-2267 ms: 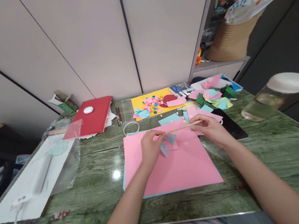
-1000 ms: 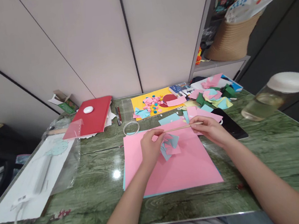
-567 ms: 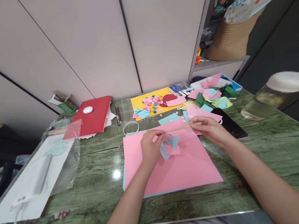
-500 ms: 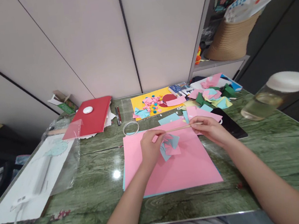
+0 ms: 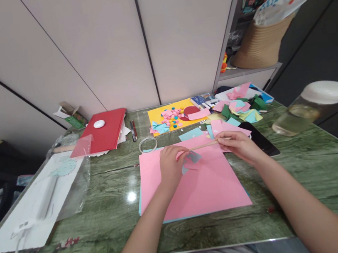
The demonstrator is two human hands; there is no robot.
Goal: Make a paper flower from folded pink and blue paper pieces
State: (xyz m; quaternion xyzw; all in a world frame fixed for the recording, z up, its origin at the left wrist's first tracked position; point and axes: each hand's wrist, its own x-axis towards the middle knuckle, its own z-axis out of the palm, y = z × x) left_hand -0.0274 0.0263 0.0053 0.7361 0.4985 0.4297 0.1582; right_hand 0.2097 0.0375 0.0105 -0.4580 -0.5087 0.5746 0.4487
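Note:
My left hand (image 5: pixel 171 167) is closed around a small folded blue-and-pink paper pinwheel (image 5: pixel 191 159), held just above a large pink paper sheet (image 5: pixel 196 185). A thin wooden stick (image 5: pixel 204 145) runs from the pinwheel to my right hand (image 5: pixel 237 145), which pinches its right end. Both hands hover over the far part of the pink sheet on the green marble table (image 5: pixel 305 182).
Behind lie coloured paper scraps (image 5: pixel 239 110), a yellow sheet with small pieces (image 5: pixel 170 118), a tape ring (image 5: pixel 148 144), pens (image 5: pixel 133 130), a red folder (image 5: pixel 106 131), a black phone (image 5: pixel 260 141). A lidded glass jar (image 5: pixel 311 108) stands right; a plastic-wrapped white sheet (image 5: pixel 40 195) lies left.
The pinwheel has turned and is now more hidden behind my left fingers. Both hands stay in nearly the same place.

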